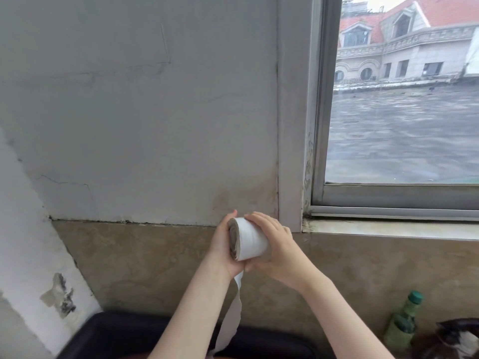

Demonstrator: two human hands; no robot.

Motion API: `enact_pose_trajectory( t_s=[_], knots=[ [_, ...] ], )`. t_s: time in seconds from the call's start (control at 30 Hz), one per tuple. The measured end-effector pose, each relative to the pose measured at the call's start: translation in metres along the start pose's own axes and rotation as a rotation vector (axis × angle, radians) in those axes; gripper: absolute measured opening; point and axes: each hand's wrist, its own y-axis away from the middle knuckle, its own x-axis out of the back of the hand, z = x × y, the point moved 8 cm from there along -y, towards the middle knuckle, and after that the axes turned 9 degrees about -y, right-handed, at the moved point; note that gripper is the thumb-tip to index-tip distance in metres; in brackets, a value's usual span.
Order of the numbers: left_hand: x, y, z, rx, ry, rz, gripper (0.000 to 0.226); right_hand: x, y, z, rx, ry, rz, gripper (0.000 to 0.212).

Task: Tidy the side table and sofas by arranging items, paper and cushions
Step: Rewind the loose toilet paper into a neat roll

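Against wall (145, 125); paper roll (250, 239) between both hands' fingers (261, 220).

Both hands, left (223, 251) and right (274, 244), hold a tissue roll (250, 239).

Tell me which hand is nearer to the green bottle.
Right. The right hand grips the paper roll from the side towards the green bottle, which stands low at the right. The left hand grips the roll's far side.

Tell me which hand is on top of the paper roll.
The right hand lies over the paper roll; the left hand cups its end from below.
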Motion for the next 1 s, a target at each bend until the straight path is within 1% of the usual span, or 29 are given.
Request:
enact_pose_trajectory(
  t_s=[0.07, 0.1, 0.13, 0.23, 0.27, 0.33, 0.4, 0.47, 0.5, 0.6, 0.63, 0.67, 0.7, 0.77, 0.8, 0.83, 0.87, 0.9, 0.97, 1.0],
  knots=[
    [-0.001, 0.001, -0.004, 0.028, -0.031, -0.007, 0.049, 0.009, 0.001, 0.001, 0.012, -0.030, 0.115, 0.071],
    [0.000, 0.000, -0.006, 0.039, -0.039, -0.006, 0.051, 0.014, 0.002, 0.003, -0.007, -0.084, 0.138, 0.064],
    [0.002, 0.000, -0.005, 0.040, -0.043, 0.003, 0.052, 0.016, 0.003, 0.006, -0.044, -0.182, 0.126, 0.059],
    [0.005, -0.001, 0.000, 0.024, -0.051, 0.012, 0.053, 0.011, 0.007, 0.015, -0.160, -0.576, -0.008, 0.056],
    [0.004, -0.001, 0.001, 0.021, -0.084, 0.001, 0.051, 0.008, 0.007, 0.014, -0.179, -0.650, -0.054, 0.056],
    [0.003, -0.001, 0.000, 0.035, -0.179, -0.022, 0.049, 0.003, 0.005, 0.012, -0.187, -0.703, -0.132, 0.056],
    [0.001, -0.001, -0.002, 0.060, -0.217, -0.054, 0.052, -0.002, 0.003, 0.009, -0.199, -0.714, -0.195, 0.053],
    [-0.002, -0.001, -0.002, 0.053, -0.214, -0.086, 0.057, -0.007, 0.004, 0.009, -0.246, -0.711, -0.231, 0.045],
    [-0.001, -0.002, -0.001, 0.040, -0.212, -0.096, 0.062, -0.009, 0.005, 0.009, -0.265, -0.707, -0.222, 0.041],
    [-0.001, 0.000, -0.002, 0.014, -0.174, -0.145, 0.083, -0.006, 0.004, 0.016, -0.290, -0.638, -0.086, 0.037],
    [-0.002, 0.001, -0.003, 0.003, -0.172, -0.167, 0.086, -0.004, 0.003, 0.017, -0.291, -0.594, -0.035, 0.035],
    [-0.004, 0.002, -0.002, -0.017, -0.190, -0.200, 0.083, -0.001, 0.003, 0.017, -0.286, -0.540, 0.010, 0.031],
    [-0.005, 0.002, -0.002, -0.043, -0.199, -0.220, 0.071, 0.001, 0.002, 0.016, -0.272, -0.471, 0.057, 0.028],
    [-0.005, 0.002, -0.002, -0.072, -0.187, -0.206, 0.034, 0.010, 0.000, 0.011, -0.222, -0.300, 0.173, 0.022],
    [-0.005, 0.002, -0.001, -0.082, -0.162, -0.193, 0.029, 0.015, 0.000, 0.008, -0.181, -0.229, 0.225, 0.018],
    [-0.004, 0.001, 0.000, -0.088, -0.130, -0.179, 0.031, 0.019, 0.000, 0.005, -0.129, -0.185, 0.246, 0.017],
    [-0.002, -0.001, 0.001, -0.098, -0.098, -0.150, 0.032, 0.021, 0.000, 0.001, -0.073, -0.164, 0.226, 0.023],
    [0.000, -0.002, 0.002, -0.109, -0.067, -0.127, 0.032, 0.019, 0.000, -0.001, -0.029, -0.149, 0.166, 0.034],
    [0.000, -0.001, 0.005, -0.119, -0.005, -0.101, 0.032, 0.007, 0.001, -0.002, -0.001, -0.076, 0.020, 0.066],
    [-0.001, 0.000, 0.005, -0.115, 0.013, -0.093, 0.035, 0.003, 0.002, -0.001, 0.014, -0.023, -0.002, 0.076]
  ],
)
